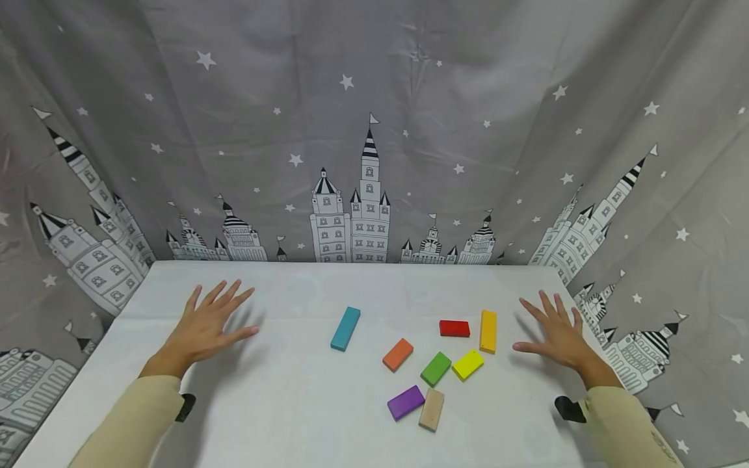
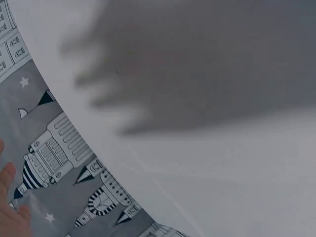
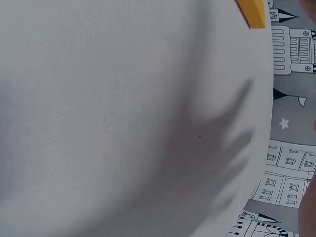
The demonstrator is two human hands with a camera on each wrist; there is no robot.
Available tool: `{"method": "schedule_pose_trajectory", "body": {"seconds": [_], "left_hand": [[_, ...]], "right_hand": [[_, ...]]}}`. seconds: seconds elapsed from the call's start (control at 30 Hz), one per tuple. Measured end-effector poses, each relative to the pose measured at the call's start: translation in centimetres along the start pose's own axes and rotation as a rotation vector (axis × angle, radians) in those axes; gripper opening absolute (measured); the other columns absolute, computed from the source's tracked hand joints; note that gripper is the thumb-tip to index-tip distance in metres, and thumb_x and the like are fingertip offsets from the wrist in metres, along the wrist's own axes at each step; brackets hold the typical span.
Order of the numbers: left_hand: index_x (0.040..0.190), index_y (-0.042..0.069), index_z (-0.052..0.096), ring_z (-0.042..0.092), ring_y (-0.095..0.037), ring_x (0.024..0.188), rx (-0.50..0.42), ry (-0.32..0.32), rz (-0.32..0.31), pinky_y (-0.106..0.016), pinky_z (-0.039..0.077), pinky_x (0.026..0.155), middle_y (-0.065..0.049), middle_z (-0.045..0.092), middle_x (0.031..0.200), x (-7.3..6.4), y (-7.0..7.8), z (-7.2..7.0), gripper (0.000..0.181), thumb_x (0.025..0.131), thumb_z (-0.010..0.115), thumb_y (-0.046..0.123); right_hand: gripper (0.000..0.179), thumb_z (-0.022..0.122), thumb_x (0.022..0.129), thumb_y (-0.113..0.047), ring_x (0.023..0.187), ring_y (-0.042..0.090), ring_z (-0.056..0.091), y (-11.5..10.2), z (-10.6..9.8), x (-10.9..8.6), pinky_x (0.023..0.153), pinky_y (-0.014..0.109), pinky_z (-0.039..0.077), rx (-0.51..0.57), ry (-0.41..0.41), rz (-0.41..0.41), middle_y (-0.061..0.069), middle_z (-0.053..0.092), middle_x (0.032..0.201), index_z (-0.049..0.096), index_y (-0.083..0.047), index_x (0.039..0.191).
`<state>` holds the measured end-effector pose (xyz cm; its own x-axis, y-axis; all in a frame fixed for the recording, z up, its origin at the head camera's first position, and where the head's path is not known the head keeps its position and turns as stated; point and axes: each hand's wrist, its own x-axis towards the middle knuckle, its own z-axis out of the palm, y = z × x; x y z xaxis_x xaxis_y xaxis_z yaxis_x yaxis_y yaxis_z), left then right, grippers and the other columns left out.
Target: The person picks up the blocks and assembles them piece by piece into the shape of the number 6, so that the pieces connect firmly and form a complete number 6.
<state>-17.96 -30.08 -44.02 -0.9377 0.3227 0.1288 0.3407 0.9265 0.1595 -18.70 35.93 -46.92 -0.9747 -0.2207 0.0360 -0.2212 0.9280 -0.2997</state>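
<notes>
My left hand point(image 1: 205, 328) hovers over the left part of the table, fingers spread and straight, holding nothing. Over the right side my right hand point(image 1: 556, 335) is spread in the same way, nearest to an orange-yellow block point(image 1: 488, 331). Left of that block lies a red block point(image 1: 454, 328), with a yellow block point(image 1: 468, 365), a green block point(image 1: 435, 369) and an orange block point(image 1: 398, 355) nearer the front. A purple block point(image 1: 406, 403) and a plain wooden block point(image 1: 431, 410) lie closest to me. The blue block point(image 1: 346, 329) lies apart, left of the others.
The white table point(image 1: 281, 403) ends at the back against a grey curtain point(image 1: 263, 97) printed with castles and stars. The curtain also runs along both sides. Each wrist carries a small black device; the hands cast shadows on the tabletop.
</notes>
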Motion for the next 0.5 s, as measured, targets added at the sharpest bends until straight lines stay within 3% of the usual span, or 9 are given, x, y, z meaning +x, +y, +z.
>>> {"method": "schedule_pose_trajectory", "body": {"seconds": [0.5], "left_hand": [[0.148,0.017,0.039,0.019,-0.039,0.143,-0.055,-0.073,0.085,-0.062,-0.001,0.113,-0.016,0.027,0.156,4.2,5.6,2.5,0.080,0.084,0.064,0.057]], "right_hand": [[0.098,0.079,0.069,-0.055,0.140,0.053,0.005,-2.2,-0.8,1.4,0.104,0.073,0.000,-0.030,-0.027,-0.050,0.030,0.015,0.155,0.037,-0.015,0.148]]}}
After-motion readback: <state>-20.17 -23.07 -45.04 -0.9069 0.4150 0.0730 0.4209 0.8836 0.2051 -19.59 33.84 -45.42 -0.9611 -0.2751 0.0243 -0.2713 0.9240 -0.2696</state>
